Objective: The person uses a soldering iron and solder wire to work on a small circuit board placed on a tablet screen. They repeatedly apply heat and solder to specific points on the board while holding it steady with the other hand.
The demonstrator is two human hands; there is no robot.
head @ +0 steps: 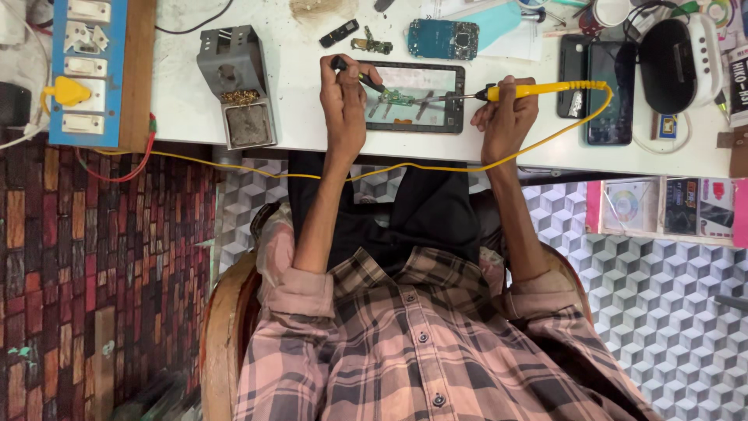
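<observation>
My left hand (347,97) grips black-handled tweezers (360,75) whose tips pinch a small green circuit board (397,97). The board rests on a dark-framed phone screen panel (417,97) lying flat on the white table (296,101). My right hand (506,117) holds a yellow soldering iron (541,89). Its metal tip reaches left to the edge of the green board. The iron's yellow cord (436,165) loops down off the table edge and runs left across my lap.
A grey soldering stand (234,82) with brass wool and a sponge sits left of the panel. A blue switchboard (84,70) with a yellow plug lies far left. A blue phone board (442,39), two dark phones (596,82) and a black-and-white device (678,62) crowd the back and right.
</observation>
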